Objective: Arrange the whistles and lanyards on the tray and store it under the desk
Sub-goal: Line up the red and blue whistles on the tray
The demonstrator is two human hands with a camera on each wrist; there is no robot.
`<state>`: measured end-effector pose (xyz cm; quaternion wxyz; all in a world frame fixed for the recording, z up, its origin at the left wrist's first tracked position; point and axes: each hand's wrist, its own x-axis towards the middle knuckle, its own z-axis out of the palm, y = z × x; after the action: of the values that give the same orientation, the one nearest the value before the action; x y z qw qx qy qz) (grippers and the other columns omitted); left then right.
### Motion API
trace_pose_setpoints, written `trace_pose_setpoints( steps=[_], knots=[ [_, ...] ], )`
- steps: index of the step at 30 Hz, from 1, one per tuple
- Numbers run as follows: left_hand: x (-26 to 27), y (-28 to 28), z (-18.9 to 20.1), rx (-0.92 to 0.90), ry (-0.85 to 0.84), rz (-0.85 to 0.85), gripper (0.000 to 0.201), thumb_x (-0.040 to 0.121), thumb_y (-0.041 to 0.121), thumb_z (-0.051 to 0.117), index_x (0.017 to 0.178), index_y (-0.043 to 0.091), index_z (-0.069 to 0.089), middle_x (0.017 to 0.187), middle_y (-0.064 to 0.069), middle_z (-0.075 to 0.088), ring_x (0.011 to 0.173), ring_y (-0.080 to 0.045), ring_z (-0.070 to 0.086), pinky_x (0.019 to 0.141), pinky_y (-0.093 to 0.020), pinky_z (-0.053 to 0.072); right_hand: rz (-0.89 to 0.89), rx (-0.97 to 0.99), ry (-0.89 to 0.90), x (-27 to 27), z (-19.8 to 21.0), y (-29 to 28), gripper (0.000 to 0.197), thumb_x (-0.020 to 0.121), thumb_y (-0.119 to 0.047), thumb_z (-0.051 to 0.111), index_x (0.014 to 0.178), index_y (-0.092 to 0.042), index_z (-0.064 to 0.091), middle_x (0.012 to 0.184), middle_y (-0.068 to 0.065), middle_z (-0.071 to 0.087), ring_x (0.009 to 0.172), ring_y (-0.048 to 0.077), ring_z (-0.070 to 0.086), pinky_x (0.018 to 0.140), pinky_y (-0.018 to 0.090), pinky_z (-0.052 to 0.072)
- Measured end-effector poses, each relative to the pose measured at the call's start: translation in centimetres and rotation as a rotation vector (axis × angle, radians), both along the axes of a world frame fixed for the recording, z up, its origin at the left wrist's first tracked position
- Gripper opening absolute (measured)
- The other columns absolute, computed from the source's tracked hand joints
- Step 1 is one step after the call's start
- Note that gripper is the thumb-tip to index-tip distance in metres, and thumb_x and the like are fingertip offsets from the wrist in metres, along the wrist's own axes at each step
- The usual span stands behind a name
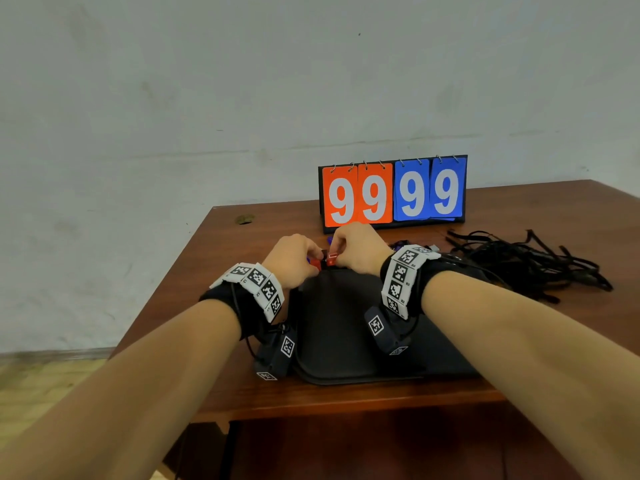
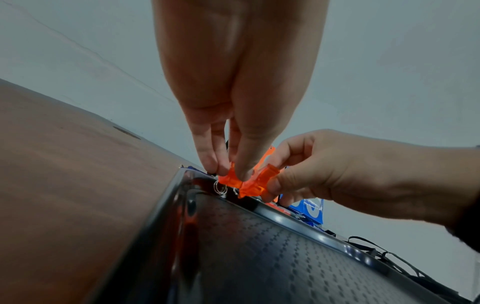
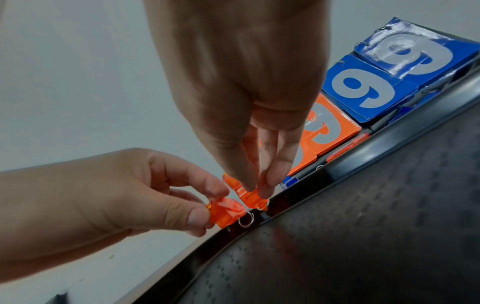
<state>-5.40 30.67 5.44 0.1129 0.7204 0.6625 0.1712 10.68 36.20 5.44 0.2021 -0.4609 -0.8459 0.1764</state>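
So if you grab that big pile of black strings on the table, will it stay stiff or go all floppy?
Probably floppy: the tangled pile of thin black lanyard straps lies in loose loops on the brown wooden desk. It looks light for its size, being only thin straps. Since they cross over each other, lifting one would likely drag others along.

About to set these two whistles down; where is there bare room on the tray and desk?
The tray floor between both wrists looks bare. The desk left of the tray is bare too. It is crowded along the tray's far rim, where both hands pinch orange whistles before the scoreboard, and at right, where the lanyards lie tangled.
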Motion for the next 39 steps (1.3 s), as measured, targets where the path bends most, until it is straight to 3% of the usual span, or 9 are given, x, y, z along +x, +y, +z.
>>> trace_pose_setpoints(
  steps=[9, 13, 17, 20, 23, 27, 32, 39],
  knots=[
    [0.7, -0.8, 0.6, -0.136, 0.109, -0.074, 0.033, 0.085, 0.014, 0.074, 0.117, 0.016, 0.070, 0.115, 0.002, 0.064, 0.090, -0.010, 0.056, 0.082, -0.021, 0.043, 0.091, -0.100, -0.126, 0.5, 0.2, -1.1, 0.018, 0.074, -0.012, 0.080, 0.090, -0.016, 0.072, 0.093, -0.005, 0.068, 0.088, 0.011, 0.063, 0.079, 0.026, 0.053],
    [0.9, -0.8, 0.5, -0.175, 0.105, -0.071, 0.030, 0.083, 0.012, 0.074, 0.112, 0.019, 0.072, 0.111, 0.003, 0.069, 0.087, -0.009, 0.060, 0.078, -0.020, 0.046, 0.118, -0.101, -0.194, 0.7, 0.4, -1.4, 0.021, 0.075, -0.012, 0.080, 0.093, -0.015, 0.071, 0.095, -0.003, 0.068, 0.087, 0.014, 0.063, 0.070, 0.020, 0.048],
    [0.9, -1.1, 0.6, -0.162, 0.084, -0.074, 0.027, 0.083, 0.010, 0.074, 0.109, 0.018, 0.072, 0.100, 0.006, 0.067, 0.070, 0.000, 0.057, 0.065, -0.011, 0.043, 0.155, -0.103, -0.259, 1.2, 0.3, -1.6, 0.024, 0.074, -0.013, 0.081, 0.095, -0.017, 0.069, 0.099, -0.002, 0.067, 0.086, 0.013, 0.061, 0.062, 0.016, 0.042],
    [0.4, -1.1, 0.7, -0.123, 0.055, -0.043, 0.030, 0.082, 0.018, 0.076, 0.112, 0.017, 0.070, 0.107, 0.002, 0.069, 0.084, -0.005, 0.062, 0.075, -0.016, 0.047, 0.151, -0.140, -0.230, 1.5, 0.4, -1.5, 0.031, 0.073, -0.015, 0.082, 0.098, -0.019, 0.065, 0.103, -0.001, 0.064, 0.091, 0.014, 0.059, 0.067, 0.019, 0.045],
    [0.0, -1.0, 0.8, -0.151, 0.046, -0.012, 0.039, 0.082, 0.022, 0.078, 0.119, 0.015, 0.067, 0.111, 0.001, 0.068, 0.099, -0.012, 0.064, 0.087, -0.023, 0.050, 0.146, -0.213, -0.203, 1.6, 0.6, -1.4, 0.045, 0.074, -0.023, 0.082, 0.113, -0.019, 0.061, 0.102, -0.003, 0.062, 0.093, 0.015, 0.061, 0.071, 0.022, 0.048],
    [0.0, -1.0, 0.7, -0.190, 0.057, -0.036, 0.037, 0.083, 0.025, 0.077, 0.118, 0.017, 0.069, 0.105, 0.004, 0.069, 0.097, -0.011, 0.065, 0.087, -0.024, 0.051, 0.165, -0.233, -0.223, 1.4, 0.3, -1.2, 0.041, 0.079, -0.028, 0.079, 0.116, -0.017, 0.066, 0.096, -0.006, 0.063, 0.088, 0.012, 0.061, 0.065, 0.018, 0.043],
    [0.0, -0.9, 0.4, -0.166, 0.093, -0.044, 0.032, 0.083, 0.023, 0.077, 0.114, 0.018, 0.073, 0.101, 0.004, 0.069, 0.089, -0.010, 0.063, 0.082, -0.021, 0.048, 0.150, -0.193, -0.229, 0.7, 0.0, -1.2, 0.039, 0.081, -0.024, 0.077, 0.118, -0.016, 0.068, 0.099, -0.005, 0.065, 0.094, 0.014, 0.063, 0.083, 0.025, 0.050],
    [-0.5, -0.8, 0.3, -0.148, 0.109, -0.037, 0.032, 0.083, 0.019, 0.077, 0.115, 0.018, 0.072, 0.101, 0.004, 0.068, 0.090, -0.010, 0.063, 0.084, -0.022, 0.050, 0.159, -0.180, -0.205, 0.1, -0.2, -1.3, 0.039, 0.081, -0.023, 0.077, 0.118, -0.015, 0.069, 0.108, -0.002, 0.068, 0.098, 0.014, 0.062, 0.083, 0.023, 0.047]
  ],
)
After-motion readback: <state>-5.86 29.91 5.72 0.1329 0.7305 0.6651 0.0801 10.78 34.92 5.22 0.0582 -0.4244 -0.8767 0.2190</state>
